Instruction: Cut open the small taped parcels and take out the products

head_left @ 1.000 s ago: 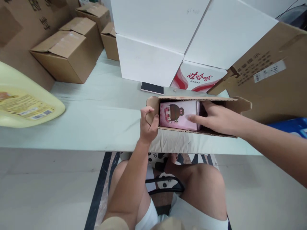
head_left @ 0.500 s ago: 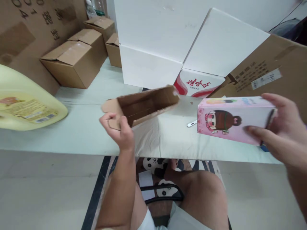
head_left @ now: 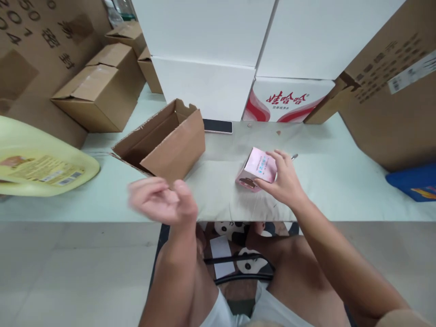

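A pink and white carton (head_left: 260, 164) with a cartoon figure on its side stands on end on the table. My right hand (head_left: 281, 179) grips its top, thumb on the near side and fingers on the far side. To the left, an open, empty brown cardboard box (head_left: 177, 147) stands on the table, its open top facing up. My left hand (head_left: 163, 200) is just in front of the box's near end, fingers curled in and slightly blurred, with nothing seen in them. Just behind my right hand shows the tip of a small white stick-like object (head_left: 294, 156).
A yellow jug (head_left: 44, 159) lies at the left, brown cartons (head_left: 98, 91) behind it. A dark-faced phone-like object (head_left: 218, 126) lies before white boxes (head_left: 204, 84) and a red-and-white carton (head_left: 288, 100). A blue package (head_left: 413, 181) sits at the right by a large cardboard box (head_left: 391, 104).
My right hand has brought the pink carton leftward and stood it on the table. The brown box, earlier held tilted by my left hand, now stands on the table, and that hand has let go.
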{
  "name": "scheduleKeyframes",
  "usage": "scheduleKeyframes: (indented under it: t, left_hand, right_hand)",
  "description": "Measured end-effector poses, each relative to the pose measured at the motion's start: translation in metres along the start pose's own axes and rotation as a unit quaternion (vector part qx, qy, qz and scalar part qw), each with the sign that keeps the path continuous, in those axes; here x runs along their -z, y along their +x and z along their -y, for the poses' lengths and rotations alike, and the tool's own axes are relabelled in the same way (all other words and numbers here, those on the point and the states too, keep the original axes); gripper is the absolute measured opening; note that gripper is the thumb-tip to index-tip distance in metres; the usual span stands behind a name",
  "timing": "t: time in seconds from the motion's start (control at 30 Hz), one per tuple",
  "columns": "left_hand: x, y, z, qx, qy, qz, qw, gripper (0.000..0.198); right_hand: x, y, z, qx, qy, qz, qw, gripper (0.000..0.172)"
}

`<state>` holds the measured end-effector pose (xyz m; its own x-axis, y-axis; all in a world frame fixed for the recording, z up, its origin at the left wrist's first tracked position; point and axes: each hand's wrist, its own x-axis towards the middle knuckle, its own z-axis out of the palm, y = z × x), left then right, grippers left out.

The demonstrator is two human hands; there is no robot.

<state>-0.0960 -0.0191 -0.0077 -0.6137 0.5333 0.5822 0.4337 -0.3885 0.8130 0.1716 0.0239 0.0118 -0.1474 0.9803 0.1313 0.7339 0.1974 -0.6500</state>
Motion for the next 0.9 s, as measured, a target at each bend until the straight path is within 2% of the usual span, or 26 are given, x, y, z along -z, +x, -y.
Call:
scheduleKeyframes:
  t: [0.1, 0.17, 0.23, 0.3, 0.37, 0.43, 0.5, 0.53, 0.63, 0.73, 0.83, 0.9]
  left_hand:
    - [-0.023, -0.021, 0.009, -0.013, -0.001, 0.194, 0.981, 0.02]
    - [-0.041, -0.032, 0.017, 0.043, 0.015, 0.359, 0.932, 0.03]
    - [-0.057, -0.04, 0.024, 0.076, 0.019, 0.46, 0.884, 0.052]
    - [-0.069, -0.047, 0.029, 0.087, -0.003, 0.507, 0.857, 0.067]
    - [-0.078, -0.054, 0.031, 0.095, -0.04, 0.527, 0.844, 0.069]
    - [-0.083, -0.059, 0.033, 0.103, -0.06, 0.532, 0.839, 0.062]
    - [-0.088, -0.063, 0.037, 0.113, -0.043, 0.512, 0.85, 0.055]
    - [-0.092, -0.063, 0.04, 0.123, -0.028, 0.492, 0.861, 0.056]
    - [-0.105, -0.063, 0.049, 0.153, -0.01, 0.451, 0.879, 0.07]
    - [-0.118, -0.064, 0.054, 0.158, -0.044, 0.461, 0.872, 0.073]
    - [-0.124, -0.062, 0.056, 0.173, -0.069, 0.435, 0.881, 0.064]
    - [-0.124, -0.06, 0.058, 0.199, -0.099, 0.423, 0.878, 0.068]
  right_hand:
    - [-0.021, -0.016, -0.026, -0.026, 0.154, -0.011, 0.988, 0.108]
    - [-0.037, -0.023, -0.041, -0.041, 0.244, 0.025, 0.969, 0.114]
    - [-0.05, -0.022, -0.054, -0.04, 0.29, 0.051, 0.955, 0.104]
    - [-0.058, -0.015, -0.064, -0.038, 0.306, 0.051, 0.95, 0.089]
    - [-0.06, -0.006, -0.072, -0.052, 0.302, 0.019, 0.952, 0.075]
    - [-0.059, 0.004, -0.077, -0.085, 0.293, -0.046, 0.951, 0.065]
    - [-0.058, 0.01, -0.08, -0.107, 0.291, -0.105, 0.945, 0.066]
    - [-0.057, 0.012, -0.08, -0.102, 0.293, -0.113, 0.944, 0.071]
    - [-0.058, 0.015, -0.077, -0.044, 0.281, -0.061, 0.957, 0.1]
    - [-0.057, 0.016, -0.073, -0.024, 0.263, -0.028, 0.964, 0.122]
    - [-0.051, 0.017, -0.071, -0.052, 0.304, -0.015, 0.951, 0.112]
    - [-0.047, 0.016, -0.07, -0.069, 0.353, 0.013, 0.933, 0.1]
